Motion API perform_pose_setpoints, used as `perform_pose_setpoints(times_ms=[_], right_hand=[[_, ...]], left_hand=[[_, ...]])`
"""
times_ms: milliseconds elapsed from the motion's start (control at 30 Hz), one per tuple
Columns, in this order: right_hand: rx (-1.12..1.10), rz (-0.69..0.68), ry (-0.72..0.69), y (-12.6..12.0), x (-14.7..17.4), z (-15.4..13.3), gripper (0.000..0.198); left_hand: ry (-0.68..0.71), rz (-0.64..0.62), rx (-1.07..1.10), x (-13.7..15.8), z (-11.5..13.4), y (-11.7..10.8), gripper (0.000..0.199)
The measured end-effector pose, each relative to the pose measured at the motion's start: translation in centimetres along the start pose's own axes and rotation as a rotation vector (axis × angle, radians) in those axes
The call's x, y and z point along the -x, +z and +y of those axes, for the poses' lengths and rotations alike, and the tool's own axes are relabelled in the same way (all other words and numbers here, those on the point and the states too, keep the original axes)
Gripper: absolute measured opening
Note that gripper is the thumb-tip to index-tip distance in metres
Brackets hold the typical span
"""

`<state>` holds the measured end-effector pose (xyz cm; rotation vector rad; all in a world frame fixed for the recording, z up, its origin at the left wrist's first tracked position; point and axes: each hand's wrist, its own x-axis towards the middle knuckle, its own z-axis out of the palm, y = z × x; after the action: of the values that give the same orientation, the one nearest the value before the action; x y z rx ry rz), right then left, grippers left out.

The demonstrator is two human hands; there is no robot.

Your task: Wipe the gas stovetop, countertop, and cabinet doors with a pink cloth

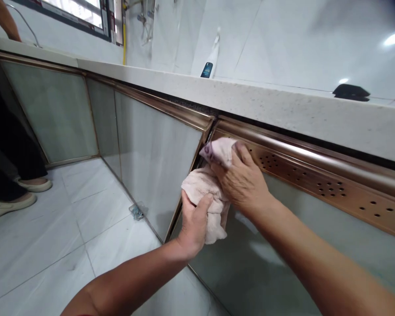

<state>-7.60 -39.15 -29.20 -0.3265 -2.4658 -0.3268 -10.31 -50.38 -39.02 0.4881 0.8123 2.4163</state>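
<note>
A pale pink cloth [206,184] with a purple pattern at its upper edge is bunched between my two hands. My left hand [194,219] is closed around its lower part, thumb on top, in front of the gap between two cabinet doors. Higher up, my right hand [242,177] presses the upper part of the cloth against the copper-coloured frame of the right cabinet door [303,175], which has groups of small holes. The fingertips of the right hand are partly hidden by the cloth. To the left, the neighbouring glass-fronted door [154,145] stands slightly ajar.
A light countertop [283,98] runs above the doors, holding a white bottle [211,61] and a black object [351,91]. Another person's legs [9,145] and arm [6,19] show at left. A small clear packet [136,211] lies on the tiled floor [62,245].
</note>
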Motion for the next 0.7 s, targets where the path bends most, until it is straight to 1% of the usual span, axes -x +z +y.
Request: perform_pose_setpoints(times_ms=[100, 167, 233, 267, 333, 367, 400, 433, 467, 500, 533, 567, 600, 633, 700], right_hand=[[0.027, -0.009, 0.024, -0.5, 3.2, 0.1, 0.035], [0.039, -0.017, 0.035, -0.9, 6.2, 0.1, 0.029], [0.059, -0.080, 0.066, -0.9, 9.8, -0.1, 0.032], [0.064, -0.145, 0.097, -0.7, 11.9, -0.2, 0.034], [0.027, -0.327, 0.231, -0.1, 15.8, -0.1, 0.030], [-0.035, -0.411, 0.344, 0.3, 17.5, 0.0, 0.027], [-0.135, -0.458, 0.471, 0.4, 18.9, 0.3, 0.025], [-0.257, -0.453, 0.605, 0.4, 19.9, 0.6, 0.028], [-0.386, -0.406, 0.736, 0.1, 20.4, 0.9, 0.033], [-0.502, -0.322, 0.848, -0.5, 20.5, 1.1, 0.039], [-0.596, -0.219, 0.922, -1.2, 20.2, 1.1, 0.045], [-0.661, -0.118, 0.959, -2.1, 19.6, 0.9, 0.052], [-0.701, -0.029, 0.958, -2.9, 18.7, 0.5, 0.057], [-0.722, 0.039, 0.922, -3.6, 17.8, -0.1, 0.060], [-0.728, 0.093, 0.742, -4.3, 16.2, -1.8, 0.059]], left_hand=[[-0.064, -0.004, -0.013, 0.4, -1.0, -0.2, 0.061], [-0.106, -0.022, -0.048, 0.8, -1.6, -0.3, 0.062], [-0.159, -0.033, -0.094, 1.4, -1.9, -0.6, 0.060], [-0.191, -0.036, -0.121, 1.6, -2.0, -0.7, 0.059], [-0.258, -0.040, -0.185, 1.9, -1.7, -1.0, 0.052], [-0.281, -0.043, -0.220, 2.0, -1.5, -1.2, 0.047], [-0.287, -0.047, -0.240, 2.1, -1.1, -1.3, 0.043], [-0.279, -0.052, -0.239, 2.1, -0.7, -1.3, 0.039], [-0.258, -0.052, -0.217, 2.0, -0.3, -1.3, 0.037], [-0.231, -0.045, -0.176, 2.0, 0.1, -1.3, 0.037], [-0.213, -0.037, -0.124, 2.0, 0.4, -1.2, 0.038], [-0.219, -0.033, -0.070, 2.0, 0.7, -1.0, 0.038], [-0.260, -0.035, -0.023, 2.0, 0.9, -0.8, 0.038], [-0.335, -0.042, 0.015, 2.1, 0.9, -0.7, 0.039], [-0.518, -0.077, 0.082, 2.2, 1.0, -0.4, 0.046]])
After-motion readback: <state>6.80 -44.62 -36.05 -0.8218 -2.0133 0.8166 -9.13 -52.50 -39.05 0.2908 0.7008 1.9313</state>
